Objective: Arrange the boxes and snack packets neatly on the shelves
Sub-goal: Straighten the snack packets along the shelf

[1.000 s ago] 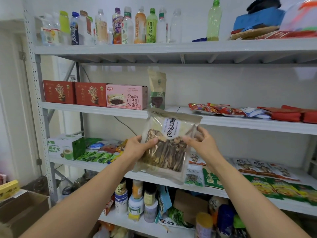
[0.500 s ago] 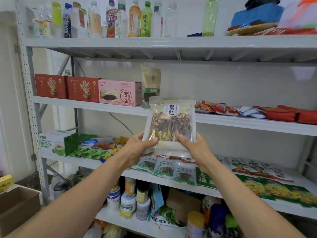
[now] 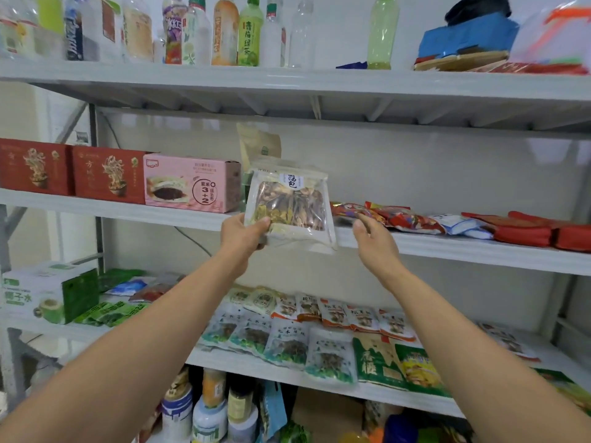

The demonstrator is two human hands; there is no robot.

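Note:
A clear packet of dried mushrooms (image 3: 289,204) is held upright at the front edge of the middle shelf (image 3: 447,247). My left hand (image 3: 243,233) pinches its lower left corner. My right hand (image 3: 372,238) hovers just right of the packet with relaxed fingers, holding nothing. Behind the packet stands a tan pouch (image 3: 259,143). To its left a pink box (image 3: 192,183) and two red boxes (image 3: 105,175) line the shelf. Flat red and colourful snack packets (image 3: 399,215) lie to the right.
Drink bottles (image 3: 224,30) crowd the top shelf. The lower shelf holds a green and white box (image 3: 48,294) and several rows of flat snack packets (image 3: 307,340). Jars and bottles (image 3: 204,414) stand on the bottom shelf.
The packet has risen from chest height up to the middle shelf. My right hand has let go of it and moved a little to the right; my left hand still holds it.

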